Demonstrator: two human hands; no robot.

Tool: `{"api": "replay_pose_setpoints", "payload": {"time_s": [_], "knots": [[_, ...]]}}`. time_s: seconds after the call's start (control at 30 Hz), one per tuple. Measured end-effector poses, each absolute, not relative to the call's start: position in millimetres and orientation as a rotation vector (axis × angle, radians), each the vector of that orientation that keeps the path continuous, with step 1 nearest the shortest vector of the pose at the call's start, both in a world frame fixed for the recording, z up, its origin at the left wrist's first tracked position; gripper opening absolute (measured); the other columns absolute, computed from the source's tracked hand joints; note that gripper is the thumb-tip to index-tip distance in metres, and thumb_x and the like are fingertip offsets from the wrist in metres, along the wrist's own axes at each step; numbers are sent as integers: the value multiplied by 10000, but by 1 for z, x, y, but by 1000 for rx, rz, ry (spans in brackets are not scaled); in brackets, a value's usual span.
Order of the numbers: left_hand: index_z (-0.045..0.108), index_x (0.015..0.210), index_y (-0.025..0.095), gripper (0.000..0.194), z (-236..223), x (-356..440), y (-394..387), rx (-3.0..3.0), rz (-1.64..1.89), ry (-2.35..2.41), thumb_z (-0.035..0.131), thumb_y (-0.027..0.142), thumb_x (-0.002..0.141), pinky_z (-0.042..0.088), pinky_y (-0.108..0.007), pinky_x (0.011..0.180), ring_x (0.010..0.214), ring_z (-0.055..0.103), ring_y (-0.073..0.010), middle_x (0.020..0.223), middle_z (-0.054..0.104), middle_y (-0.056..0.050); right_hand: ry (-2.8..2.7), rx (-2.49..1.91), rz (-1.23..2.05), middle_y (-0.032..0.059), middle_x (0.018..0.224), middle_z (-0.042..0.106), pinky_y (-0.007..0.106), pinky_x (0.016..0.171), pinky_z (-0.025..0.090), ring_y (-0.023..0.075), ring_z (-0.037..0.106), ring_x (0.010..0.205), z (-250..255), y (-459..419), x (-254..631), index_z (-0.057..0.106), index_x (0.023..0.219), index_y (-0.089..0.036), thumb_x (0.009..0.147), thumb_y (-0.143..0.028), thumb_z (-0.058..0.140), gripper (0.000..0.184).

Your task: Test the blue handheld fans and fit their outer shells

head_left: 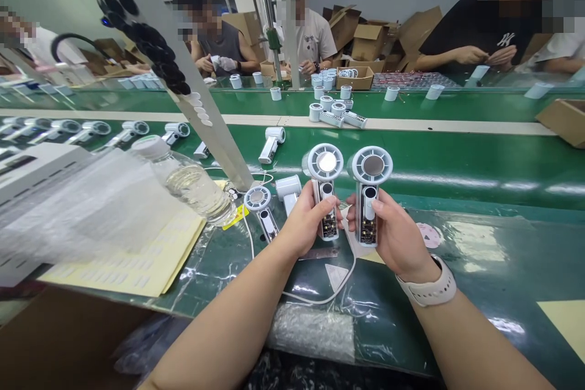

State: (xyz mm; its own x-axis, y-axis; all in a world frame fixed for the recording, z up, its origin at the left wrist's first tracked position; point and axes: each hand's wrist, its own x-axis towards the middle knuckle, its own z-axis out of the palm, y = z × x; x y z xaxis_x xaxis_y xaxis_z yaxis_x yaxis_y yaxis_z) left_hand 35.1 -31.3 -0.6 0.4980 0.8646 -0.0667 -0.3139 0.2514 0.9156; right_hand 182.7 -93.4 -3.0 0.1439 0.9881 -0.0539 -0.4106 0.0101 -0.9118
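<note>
My left hand is closed around the handle of a light-blue handheld fan, held upright with its round head facing me. In my right hand, fingers wrapped around the handle, is a second handheld fan. Both handles have a see-through front with a circuit board showing low down. The right fan's round centre looks dark, the left one's bright. Just left of my left hand, a third fan and another light-blue fan lie on the bench. A white cable loops beneath my hands.
A slanted pale post with black discs stands left of my hands. A water bottle lies on plastic bags and yellow sheets. Fans sit along the green conveyor; co-workers sit across it, near a cardboard box.
</note>
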Motion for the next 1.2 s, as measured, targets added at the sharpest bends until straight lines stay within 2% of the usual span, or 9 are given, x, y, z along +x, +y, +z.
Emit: {"api": "replay_pose_setpoints", "payload": {"time_s": [0.17, 0.4, 0.5, 0.6, 0.7, 0.83, 0.97, 1.07, 1.2], "knots": [[453, 996, 210, 428, -2, 35, -31, 1020, 889, 689, 729, 365, 709, 468, -298, 534, 552, 554, -127, 763, 587, 41, -750, -1003, 1290, 9, 697, 645, 331, 559, 474, 163, 573, 568, -6, -92, 180, 653, 864, -223, 816, -454, 676, 236], [477, 963, 210, 341, 0, 34, -30, 1048, 909, 676, 712, 350, 758, 514, -339, 608, 627, 630, -172, 790, 635, 8, -826, -1011, 1250, 11, 658, 635, 346, 549, 459, 178, 558, 545, -5, -93, 182, 657, 866, -235, 861, -445, 640, 211], [466, 999, 207, 420, -1, 34, -30, 1065, 926, 741, 761, 360, 742, 539, -341, 627, 670, 666, -182, 859, 664, -12, -755, -1001, 1267, 9, 664, 646, 314, 517, 460, 159, 564, 523, -7, -90, 186, 635, 851, -219, 854, -448, 666, 230], [433, 1039, 221, 506, -1, 34, -31, 1056, 901, 779, 781, 433, 739, 522, -308, 572, 624, 676, -176, 859, 682, -17, -662, -926, 1371, 26, 711, 662, 317, 526, 503, 149, 571, 512, -10, -86, 191, 634, 827, -204, 887, -562, 602, 364], [394, 1020, 238, 483, -1, 33, -32, 1010, 857, 740, 684, 545, 785, 494, -302, 485, 512, 658, -187, 780, 684, 3, -568, -888, 1475, 65, 774, 697, 343, 627, 569, 182, 640, 625, -10, -84, 191, 682, 832, -195, 941, -618, 481, 481], [371, 1008, 245, 435, 2, 31, -33, 959, 830, 604, 612, 529, 784, 515, -318, 474, 543, 684, -219, 790, 704, -2, -499, -838, 1490, 75, 930, 760, 410, 730, 608, 231, 706, 785, -5, -88, 184, 713, 959, -232, 935, -577, 537, 388], [375, 1023, 259, 444, 3, 28, -35, 998, 870, 552, 646, 519, 788, 542, -332, 508, 617, 701, -227, 863, 713, -16, -616, -831, 1382, 70, 1025, 766, 477, 812, 606, 274, 719, 936, -1, -96, 183, 726, 1016, -257, 887, -542, 642, 324], [407, 1044, 262, 477, 4, 26, -36, 1017, 905, 484, 700, 520, 771, 565, -364, 588, 695, 711, -237, 917, 712, -34, -704, -854, 1326, 78, 1056, 762, 511, 813, 595, 302, 715, 952, 2, -99, 186, 729, 1018, -268, 868, -531, 659, 311], [509, 1094, 232, 520, 7, 27, -35, 933, 850, 429, 799, 428, 710, 573, -384, 736, 850, 704, -249, 950, 696, -55, -693, -849, 1324, 66, 957, 749, 526, 807, 576, 314, 697, 946, 6, -97, 186, 706, 998, -282, 901, -520, 542, 305]]}}
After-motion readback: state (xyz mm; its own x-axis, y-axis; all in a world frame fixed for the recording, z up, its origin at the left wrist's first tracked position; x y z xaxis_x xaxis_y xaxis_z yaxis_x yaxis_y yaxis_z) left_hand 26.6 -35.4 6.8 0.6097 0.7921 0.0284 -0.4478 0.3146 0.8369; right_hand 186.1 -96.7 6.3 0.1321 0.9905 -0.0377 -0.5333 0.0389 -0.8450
